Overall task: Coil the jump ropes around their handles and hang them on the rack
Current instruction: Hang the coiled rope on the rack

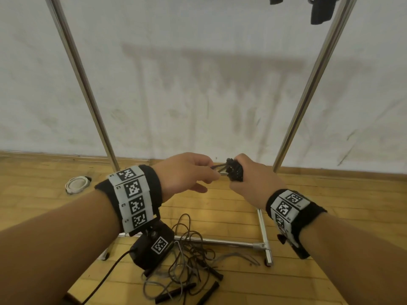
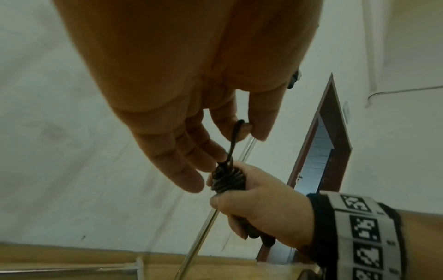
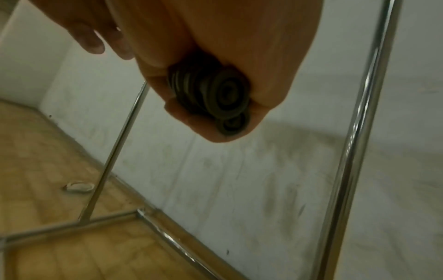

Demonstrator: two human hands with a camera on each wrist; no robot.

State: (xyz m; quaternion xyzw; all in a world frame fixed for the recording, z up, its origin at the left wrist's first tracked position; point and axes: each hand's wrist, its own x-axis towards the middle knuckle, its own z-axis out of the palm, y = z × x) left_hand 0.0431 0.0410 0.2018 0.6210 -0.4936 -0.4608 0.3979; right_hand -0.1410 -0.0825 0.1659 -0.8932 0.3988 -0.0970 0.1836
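Seen from a head camera, a person's two bare hands meet at the centre of the frame, in front of a metal rack (image 1: 312,80) whose two poles rise toward the top edge. The right hand (image 1: 248,183) grips a bundle of black handles (image 1: 235,172), its fingers curled tightly round them; the rope is wound in close turns round the handles. The left hand (image 1: 187,172) pinches a short loop of rope (image 1: 217,168) between thumb and forefinger, just beside the bundle, with its other fingers loosely spread. In the left wrist view the loop (image 2: 236,136) runs taut from the pinch down to the coil (image 2: 227,180). This rope looks nearly coiled, with probably only the last loop left to tuck before hanging. At the upper right of the frame, dark items (image 1: 321,9) hang near the top of the rack, perhaps ropes already hung; they are cut off by the edge. At the bottom centre, on the wooden floor (image 1: 44,194), lies a tangle of loose ropes (image 1: 189,260) with black handles, which I judge to be not yet coiled.
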